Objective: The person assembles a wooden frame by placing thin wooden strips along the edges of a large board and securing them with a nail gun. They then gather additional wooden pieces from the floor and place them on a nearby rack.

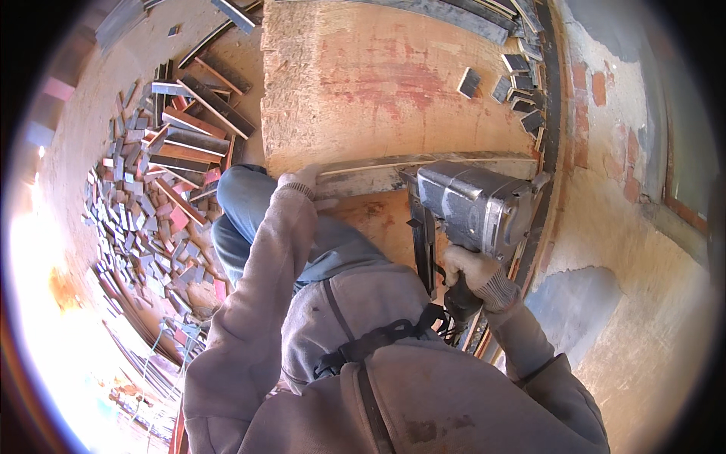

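A long narrow wooden strip (pixel 363 179) lies across the wooden panel in front of me. My left hand (pixel 299 181), in a pale knit glove, is closed around the strip's left end. In my gloved right hand (pixel 473 268) is the handle of a nail gun (pixel 473 200) with a boxy dark grey body and a narrow black magazine. The nail gun's nose is by the right part of the strip; whether it touches the wood I cannot tell. The body hides some of the strip behind it.
The stained wooden panel (pixel 363 83) has several small dark blocks (pixel 522 83) along its right edge. Longer dark boards (pixel 454 19) lie at its far edge. On the left, offcuts (pixel 147 234) and planks (pixel 197 140) are heaped on the floor. A peeling wall (pixel 605 151) stands at right.
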`<move>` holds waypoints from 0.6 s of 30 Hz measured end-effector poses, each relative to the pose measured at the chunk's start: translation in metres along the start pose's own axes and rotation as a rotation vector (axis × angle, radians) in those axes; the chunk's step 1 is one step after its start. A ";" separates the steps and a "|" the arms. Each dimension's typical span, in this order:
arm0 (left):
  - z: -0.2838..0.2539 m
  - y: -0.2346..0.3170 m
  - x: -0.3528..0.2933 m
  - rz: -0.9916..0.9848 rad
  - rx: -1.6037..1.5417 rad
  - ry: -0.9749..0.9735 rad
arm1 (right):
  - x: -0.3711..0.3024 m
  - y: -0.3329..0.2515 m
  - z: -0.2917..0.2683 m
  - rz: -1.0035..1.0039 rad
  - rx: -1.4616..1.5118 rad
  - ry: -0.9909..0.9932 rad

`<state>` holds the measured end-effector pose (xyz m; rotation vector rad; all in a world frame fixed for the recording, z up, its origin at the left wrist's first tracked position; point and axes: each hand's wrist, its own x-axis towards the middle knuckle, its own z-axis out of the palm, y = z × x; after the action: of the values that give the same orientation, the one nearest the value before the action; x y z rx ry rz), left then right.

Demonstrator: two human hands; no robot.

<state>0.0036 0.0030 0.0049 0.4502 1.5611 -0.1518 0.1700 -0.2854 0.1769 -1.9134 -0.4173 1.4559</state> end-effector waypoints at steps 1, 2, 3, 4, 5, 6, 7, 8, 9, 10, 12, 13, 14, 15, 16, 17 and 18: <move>0.000 -0.001 0.001 -0.012 0.003 -0.029 | 0.002 -0.001 0.005 0.051 0.039 0.007; 0.000 -0.002 0.003 -0.013 0.004 -0.029 | 0.003 -0.002 0.010 0.054 0.091 0.001; 0.001 -0.003 0.004 -0.024 0.010 -0.032 | 0.005 -0.004 0.014 0.077 0.057 0.004; 0.001 -0.003 0.005 -0.032 0.021 -0.029 | 0.006 -0.004 0.017 0.048 0.032 -0.002; 0.001 -0.003 0.006 -0.038 0.022 -0.030 | 0.007 -0.005 0.020 -0.010 -0.013 -0.003; 0.002 -0.002 0.007 -0.041 0.026 -0.026 | 0.008 -0.006 0.022 -0.047 -0.070 -0.011; 0.002 -0.002 0.006 -0.040 0.032 -0.017 | 0.008 -0.006 0.024 -0.112 -0.145 -0.016; 0.003 -0.001 0.005 -0.043 0.026 -0.029 | 0.007 -0.007 0.026 -0.153 -0.228 0.001; 0.003 -0.001 0.004 -0.046 0.021 -0.040 | 0.006 -0.007 0.027 -0.090 -0.165 -0.006; 0.003 0.000 0.002 -0.049 0.022 -0.065 | 0.004 -0.008 0.029 -0.006 -0.107 0.012; 0.004 0.001 -0.002 -0.060 0.010 -0.088 | 0.002 -0.011 0.032 0.027 -0.041 0.039; 0.005 0.002 -0.003 -0.077 0.014 -0.100 | 0.001 -0.013 0.034 -0.024 -0.037 0.046; 0.006 0.002 -0.003 -0.097 0.012 -0.112 | 0.000 -0.016 0.035 -0.043 -0.047 0.045; 0.007 0.003 -0.003 -0.128 0.011 -0.115 | -0.001 -0.018 0.037 -0.028 0.013 0.063; 0.008 0.001 -0.002 -0.145 0.011 -0.123 | -0.001 -0.020 0.039 0.024 0.061 0.070; 0.009 0.000 0.000 -0.179 -0.013 -0.113 | -0.001 -0.022 0.042 0.054 0.125 0.089; 0.009 -0.002 0.003 -0.191 -0.038 -0.109 | -0.002 -0.024 0.044 0.013 0.021 0.076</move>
<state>0.0116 -0.0015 0.0015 0.2576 1.4961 -0.2885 0.1316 -0.2550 0.1888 -1.9509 -0.3540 1.3859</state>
